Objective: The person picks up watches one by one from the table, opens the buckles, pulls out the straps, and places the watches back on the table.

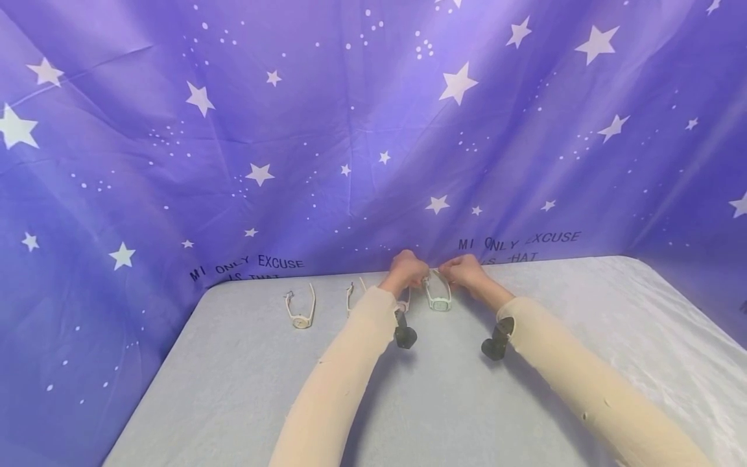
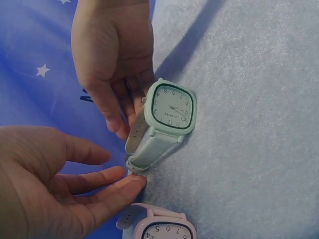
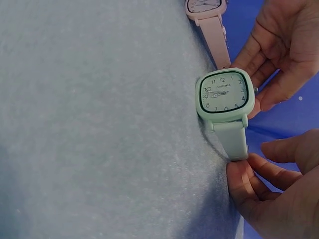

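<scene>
A light green wristwatch [image 1: 439, 303] with a rounded square dial lies face up near the table's back edge, its strap ends towards the curtain. To its left, my left hand [image 1: 408, 267] has its fingertips right at the buckle end of the strap, with thumb and fingers apart in the left wrist view. On the other side my right hand [image 1: 465, 269] reaches to the holed strap end, fingers loosely extended and fingertips at the strap [image 3: 232, 142]. A pink watch [image 2: 167, 230] lies beside the green one, mostly hidden by my left arm in the head view.
Further left on the grey cloth-covered table [image 1: 461, 402] lie a cream watch [image 1: 301, 322] and another pale watch [image 1: 349, 301], partly covered by my left sleeve. A purple star-printed curtain [image 1: 350, 130] hangs right behind the back edge. Both wrists carry a black camera.
</scene>
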The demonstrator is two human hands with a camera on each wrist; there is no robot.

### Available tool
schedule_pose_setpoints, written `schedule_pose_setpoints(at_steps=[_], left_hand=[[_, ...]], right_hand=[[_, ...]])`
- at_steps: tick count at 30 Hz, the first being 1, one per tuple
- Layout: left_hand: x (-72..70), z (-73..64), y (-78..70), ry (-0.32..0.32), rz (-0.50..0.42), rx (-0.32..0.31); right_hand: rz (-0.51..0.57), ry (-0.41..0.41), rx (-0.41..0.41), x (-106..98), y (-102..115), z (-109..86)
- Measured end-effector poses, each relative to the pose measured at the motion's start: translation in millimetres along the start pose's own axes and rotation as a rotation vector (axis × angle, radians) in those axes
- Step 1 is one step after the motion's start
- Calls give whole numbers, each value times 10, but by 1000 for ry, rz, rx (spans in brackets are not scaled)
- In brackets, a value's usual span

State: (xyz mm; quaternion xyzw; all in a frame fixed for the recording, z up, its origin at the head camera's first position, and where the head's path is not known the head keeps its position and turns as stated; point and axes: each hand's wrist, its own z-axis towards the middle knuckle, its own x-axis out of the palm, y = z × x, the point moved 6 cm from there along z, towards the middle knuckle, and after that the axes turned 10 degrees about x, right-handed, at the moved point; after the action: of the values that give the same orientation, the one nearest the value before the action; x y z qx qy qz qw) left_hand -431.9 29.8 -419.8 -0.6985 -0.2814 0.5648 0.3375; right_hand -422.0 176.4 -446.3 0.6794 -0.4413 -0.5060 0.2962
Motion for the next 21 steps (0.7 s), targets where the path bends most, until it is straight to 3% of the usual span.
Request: schedule_pose_setpoints(at_steps=[14, 21], left_hand=[[3, -36, -8, 10, 25, -9], [-79, -107, -55, -17, 95, 75]], right_hand=[[41, 30, 30, 13, -38, 0], [74, 35, 45, -44, -22, -22]])
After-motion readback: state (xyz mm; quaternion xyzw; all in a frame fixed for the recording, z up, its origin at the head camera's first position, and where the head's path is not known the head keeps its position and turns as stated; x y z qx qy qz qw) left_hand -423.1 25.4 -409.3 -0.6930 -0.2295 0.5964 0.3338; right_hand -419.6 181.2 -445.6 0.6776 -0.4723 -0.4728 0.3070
